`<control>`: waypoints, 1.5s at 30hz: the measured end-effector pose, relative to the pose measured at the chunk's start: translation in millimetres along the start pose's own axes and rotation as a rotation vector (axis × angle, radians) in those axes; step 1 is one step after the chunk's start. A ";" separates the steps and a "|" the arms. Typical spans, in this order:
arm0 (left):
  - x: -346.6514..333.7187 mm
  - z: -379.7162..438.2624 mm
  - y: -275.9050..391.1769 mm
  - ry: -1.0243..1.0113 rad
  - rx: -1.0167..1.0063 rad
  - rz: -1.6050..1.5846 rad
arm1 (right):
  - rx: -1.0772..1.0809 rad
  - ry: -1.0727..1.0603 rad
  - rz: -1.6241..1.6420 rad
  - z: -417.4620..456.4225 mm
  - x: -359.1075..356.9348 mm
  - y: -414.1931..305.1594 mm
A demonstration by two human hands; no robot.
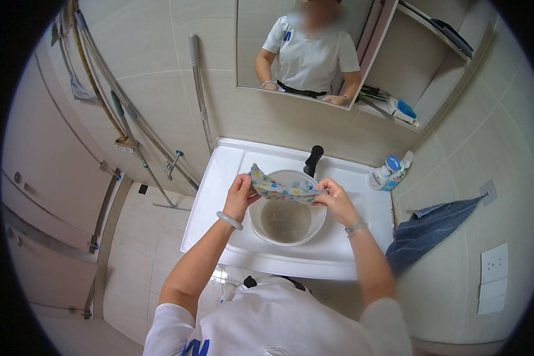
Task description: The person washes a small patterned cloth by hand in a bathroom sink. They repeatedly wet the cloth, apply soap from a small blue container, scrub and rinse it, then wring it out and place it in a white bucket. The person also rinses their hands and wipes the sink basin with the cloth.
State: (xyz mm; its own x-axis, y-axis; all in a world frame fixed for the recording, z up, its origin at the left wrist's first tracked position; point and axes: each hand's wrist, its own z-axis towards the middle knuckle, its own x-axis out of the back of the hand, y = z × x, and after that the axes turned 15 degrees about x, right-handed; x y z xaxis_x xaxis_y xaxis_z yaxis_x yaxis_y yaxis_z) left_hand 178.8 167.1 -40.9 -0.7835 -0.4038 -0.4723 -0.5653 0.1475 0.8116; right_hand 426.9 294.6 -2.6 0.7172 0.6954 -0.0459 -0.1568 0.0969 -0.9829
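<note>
A grey cloth with a coloured pattern (pixel 281 190) is stretched between my two hands. My left hand (pixel 241 195) pinches its left end, and my right hand (pixel 337 200) grips the right end. Just below the cloth, a round whitish plastic basin (pixel 256 222) holds cloudy grey-brown water (pixel 287 220). The basin stands in a white washbasin (pixel 351 253), whose black faucet (pixel 313 161) rises behind the basin's rim. The cloth hangs across the far part of the basin, above the water.
Pump bottles (pixel 379 178) stand at the sink's back right corner. A blue towel (pixel 431 231) hangs on the right wall. A mirror (pixel 311 66) and an open shelf (pixel 427 53) are above. Several long-handled tools, among them a brush (pixel 125 144), lean or hang at the left.
</note>
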 end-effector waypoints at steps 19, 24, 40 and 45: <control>-29.7 -12.0 25.1 0.009 -0.179 0.308 | 0.080 -0.041 -0.022 12.0 -30.7 -17.2; 0.8 -1.1 11.7 0.107 -0.075 0.397 | 0.123 0.085 0.116 10.2 -25.3 -16.3; 15.2 -11.8 -65.5 0.177 0.167 0.566 | 0.280 0.533 0.195 -31.1 36.5 -8.6; -8.0 -14.9 -35.4 0.261 -0.010 0.693 | 0.325 0.801 0.156 -48.5 73.6 5.5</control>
State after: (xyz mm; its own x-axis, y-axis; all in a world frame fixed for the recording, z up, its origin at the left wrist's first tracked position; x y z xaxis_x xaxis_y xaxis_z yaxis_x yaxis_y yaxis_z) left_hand 209.0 151.7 -60.7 -0.8722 -0.4232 0.2455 0.0396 0.4391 0.8976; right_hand 511.7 311.8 -20.0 0.9135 0.0207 -0.4064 -0.3905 0.3253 -0.8612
